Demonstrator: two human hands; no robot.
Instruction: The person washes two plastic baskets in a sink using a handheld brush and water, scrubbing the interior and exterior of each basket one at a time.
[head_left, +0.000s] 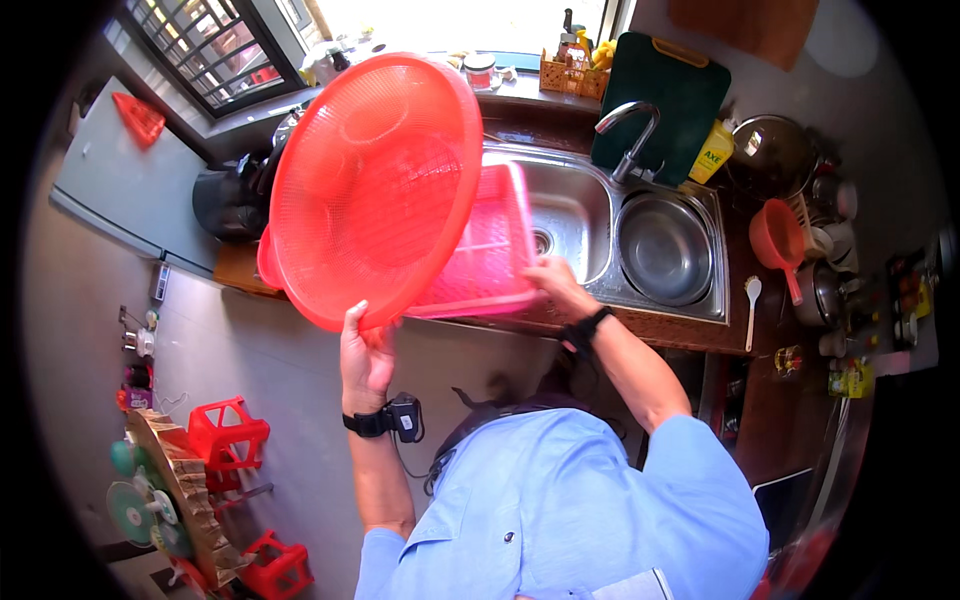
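Note:
My left hand (367, 341) grips the lower rim of a large round red plastic colander (375, 187), which is held up and tilted, with its inside in view. My right hand (555, 281) holds the right edge of a pink rectangular plastic basket (487, 255), slightly blurred, partly behind the colander. The basket overlaps the left part of a stainless steel sink (585, 217). A further red plastic rim (268, 259) shows at the colander's left; what it belongs to is hidden.
A chrome faucet (634, 139) rises behind the sink, before a dark green cutting board (667, 90). A metal basin (666, 247) sits in the right bowl. A yellow detergent bottle (711, 152), red dipper (776, 232) and white brush (752, 300) are to the right. Red stools (225, 431) stand lower left.

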